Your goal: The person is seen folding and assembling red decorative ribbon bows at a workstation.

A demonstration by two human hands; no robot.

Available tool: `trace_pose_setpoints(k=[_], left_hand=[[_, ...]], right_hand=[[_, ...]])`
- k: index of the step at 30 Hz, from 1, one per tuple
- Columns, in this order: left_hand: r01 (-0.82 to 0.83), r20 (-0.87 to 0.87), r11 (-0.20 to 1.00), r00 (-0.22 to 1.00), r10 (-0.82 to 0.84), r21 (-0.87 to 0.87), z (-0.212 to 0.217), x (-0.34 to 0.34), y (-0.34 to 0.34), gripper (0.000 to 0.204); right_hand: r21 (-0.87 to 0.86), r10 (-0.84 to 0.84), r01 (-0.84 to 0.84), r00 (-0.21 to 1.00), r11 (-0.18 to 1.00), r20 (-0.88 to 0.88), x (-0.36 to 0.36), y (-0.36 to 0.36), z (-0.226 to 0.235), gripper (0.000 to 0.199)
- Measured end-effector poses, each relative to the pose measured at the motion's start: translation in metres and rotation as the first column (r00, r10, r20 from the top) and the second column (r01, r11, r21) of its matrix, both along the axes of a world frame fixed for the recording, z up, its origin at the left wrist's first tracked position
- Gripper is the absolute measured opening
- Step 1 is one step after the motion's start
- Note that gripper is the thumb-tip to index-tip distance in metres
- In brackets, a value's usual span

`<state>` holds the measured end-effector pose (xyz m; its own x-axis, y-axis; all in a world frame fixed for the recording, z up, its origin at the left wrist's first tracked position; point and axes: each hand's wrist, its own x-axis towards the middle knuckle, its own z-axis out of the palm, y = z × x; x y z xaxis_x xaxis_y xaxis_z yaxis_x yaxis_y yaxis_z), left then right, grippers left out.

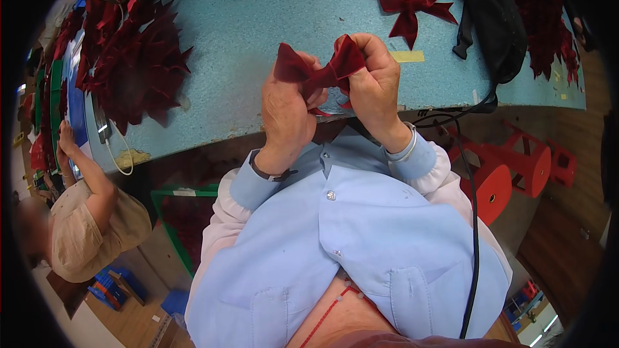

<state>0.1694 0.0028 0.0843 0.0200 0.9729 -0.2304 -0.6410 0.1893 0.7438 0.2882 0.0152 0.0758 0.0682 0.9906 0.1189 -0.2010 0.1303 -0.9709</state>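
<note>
Just over the near edge of the pale-blue speckled bench [225, 45], you hold one dark-red velvet bow [322, 78] with both hands. Your left hand [284, 116] grips its left side from behind, the fingers partly hidden; your right hand [375, 87] pinches its right side between thumb and fingers. Close to the right hand lies a flat pale-yellow strip [408, 57]. Toward the left end is a heap of dark-red velvet pieces [138, 58], and toward the right end a black fabric bag [493, 22]. Farther, toward the far edge, lies a second dark-red bow with pointed tails [412, 8].
</note>
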Motion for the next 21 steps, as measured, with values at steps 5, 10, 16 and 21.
trace_pose_setpoints(k=[5, 10, 16, 21], left_hand=[[0.013, 0.014, 1.0, 1.0, -0.012, -0.025, -0.007, -0.006, 0.004, 0.024], [0.054, -0.008, 0.998, 0.999, -0.054, -0.042, -0.013, -0.011, 0.01, 0.026], [0.06, 0.024, 0.996, 0.998, -0.058, -0.059, -0.013, -0.01, 0.013, 0.024], [-0.07, -0.02, 0.993, 0.997, 0.069, -0.093, 0.001, -0.001, 0.014, 0.019]], right_hand=[[-0.024, -0.026, 0.026, 1.0, 0.999, -0.015, -0.009, 0.004, -0.012, 0.012], [0.001, -0.03, 0.03, 0.999, 1.0, -0.04, -0.013, 0.008, -0.018, 0.013], [0.001, -0.038, 0.038, 0.999, 0.999, 0.002, -0.01, 0.01, -0.017, 0.013], [-0.016, -0.038, 0.038, 0.999, 0.999, -0.03, -0.005, 0.009, -0.016, 0.013]])
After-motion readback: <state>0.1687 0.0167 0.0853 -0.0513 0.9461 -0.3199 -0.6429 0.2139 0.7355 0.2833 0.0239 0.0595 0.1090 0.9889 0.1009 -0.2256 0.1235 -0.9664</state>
